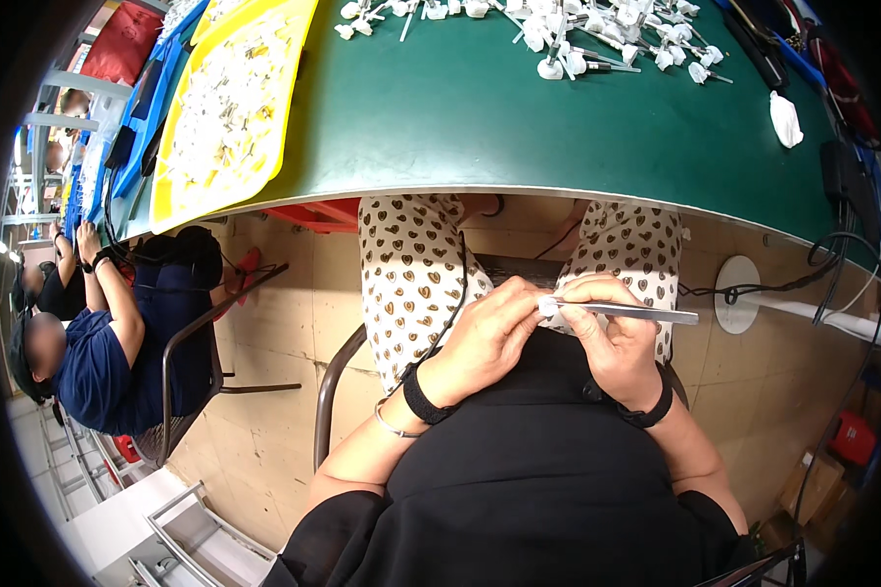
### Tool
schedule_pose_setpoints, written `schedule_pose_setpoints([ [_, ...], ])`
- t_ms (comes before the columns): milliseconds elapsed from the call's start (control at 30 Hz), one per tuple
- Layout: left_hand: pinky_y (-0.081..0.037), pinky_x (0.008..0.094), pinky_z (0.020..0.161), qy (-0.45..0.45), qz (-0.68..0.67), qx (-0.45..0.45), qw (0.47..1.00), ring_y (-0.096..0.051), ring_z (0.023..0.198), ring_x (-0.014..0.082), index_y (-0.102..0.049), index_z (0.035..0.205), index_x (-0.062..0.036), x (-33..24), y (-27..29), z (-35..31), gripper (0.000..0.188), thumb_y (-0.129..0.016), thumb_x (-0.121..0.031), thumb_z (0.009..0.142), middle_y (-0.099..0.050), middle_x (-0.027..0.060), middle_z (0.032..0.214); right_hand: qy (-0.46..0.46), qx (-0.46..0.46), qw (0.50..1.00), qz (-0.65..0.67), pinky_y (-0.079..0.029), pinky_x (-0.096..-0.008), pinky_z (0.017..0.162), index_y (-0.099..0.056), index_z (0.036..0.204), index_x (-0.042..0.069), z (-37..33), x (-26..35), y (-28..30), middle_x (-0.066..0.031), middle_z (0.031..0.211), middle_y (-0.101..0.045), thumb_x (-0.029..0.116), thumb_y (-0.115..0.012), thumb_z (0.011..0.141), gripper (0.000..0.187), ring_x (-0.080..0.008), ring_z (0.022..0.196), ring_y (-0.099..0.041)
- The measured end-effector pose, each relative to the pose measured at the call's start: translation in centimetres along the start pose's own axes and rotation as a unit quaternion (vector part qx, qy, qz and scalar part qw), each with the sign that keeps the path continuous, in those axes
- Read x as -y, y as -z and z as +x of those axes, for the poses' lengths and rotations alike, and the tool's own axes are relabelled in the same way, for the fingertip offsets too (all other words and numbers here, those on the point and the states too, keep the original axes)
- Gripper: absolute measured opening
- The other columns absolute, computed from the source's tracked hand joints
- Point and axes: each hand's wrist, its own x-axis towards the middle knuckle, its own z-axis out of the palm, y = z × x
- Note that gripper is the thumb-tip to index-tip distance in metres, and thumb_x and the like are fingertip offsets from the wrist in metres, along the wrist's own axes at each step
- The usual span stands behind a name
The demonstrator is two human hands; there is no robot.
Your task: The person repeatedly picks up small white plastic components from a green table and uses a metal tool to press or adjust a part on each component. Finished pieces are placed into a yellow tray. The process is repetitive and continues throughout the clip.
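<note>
Over my lap, my left hand pinches a small white plastic part between its fingertips. My right hand is closed around a slim metal tool that looks like tweezers. Its flat end points off to the right, and its other end is hidden by my fingers close to the white part. Both hands meet at the white part, below the front edge of the green table. At the table's back lies a loose pile of white parts with thin pins.
A yellow tray full of small pale parts stands at the table's left. A crumpled white piece lies at the right, near dark cables. A co-worker in navy sits on the left. A round white base is on the floor.
</note>
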Motion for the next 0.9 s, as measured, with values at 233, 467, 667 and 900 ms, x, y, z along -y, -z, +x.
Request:
schedule_pose_setpoints([
  [233,-0.054,0.0362,0.079,0.023,0.010,0.013,1.000,-0.066,0.090,0.0299,-0.067,0.113,0.0009,-0.07,-0.06,-0.13,0.020,-0.066,0.004,0.094,-0.066,0.0138,0.100,0.084,0.021,0.995,-0.058,-0.055,-0.0354,0.076,-0.069,0.098,-0.001,0.62,0.06,0.23,-0.0130,0.093,-0.072,0.000,-0.073,0.090,0.008,-0.0270,0.084,-0.068],
  [467,-0.054,0.0362,0.079,0.022,0.013,0.014,1.000,-0.066,0.090,0.0297,-0.067,0.113,0.0008,0.02,-0.04,-0.10,0.019,-0.066,0.004,0.094,-0.067,0.0137,0.099,-0.012,-0.004,1.000,-0.008,-0.055,-0.0351,0.076,-0.069,0.098,-0.002,-0.08,-0.02,-0.01,-0.0133,0.093,-0.072,0.000,-0.070,0.093,0.006,-0.0257,0.084,-0.068],
  [667,-0.052,0.0413,0.071,-0.002,0.011,0.002,1.000,-0.064,0.085,0.0340,-0.065,0.109,-0.0031,0.12,-0.21,0.10,0.018,-0.066,0.001,0.092,-0.061,0.0121,0.094,-0.021,-0.006,0.999,0.027,-0.055,-0.0350,0.076,-0.069,0.095,-0.001,0.01,-0.04,0.08,-0.0126,0.091,-0.072,-0.002,-0.070,0.092,0.004,-0.0248,0.084,-0.068],
  [900,-0.053,0.0382,0.075,0.012,0.009,0.028,0.999,-0.065,0.088,0.0312,-0.066,0.113,-0.0013,0.36,-0.06,-0.15,0.021,-0.066,0.004,0.093,-0.063,0.0126,0.097,0.054,0.022,0.997,-0.041,-0.054,-0.0362,0.076,-0.070,0.094,0.000,0.66,0.04,0.31,-0.0119,0.089,-0.072,-0.001,-0.071,0.090,0.004,-0.0270,0.083,-0.068],
])
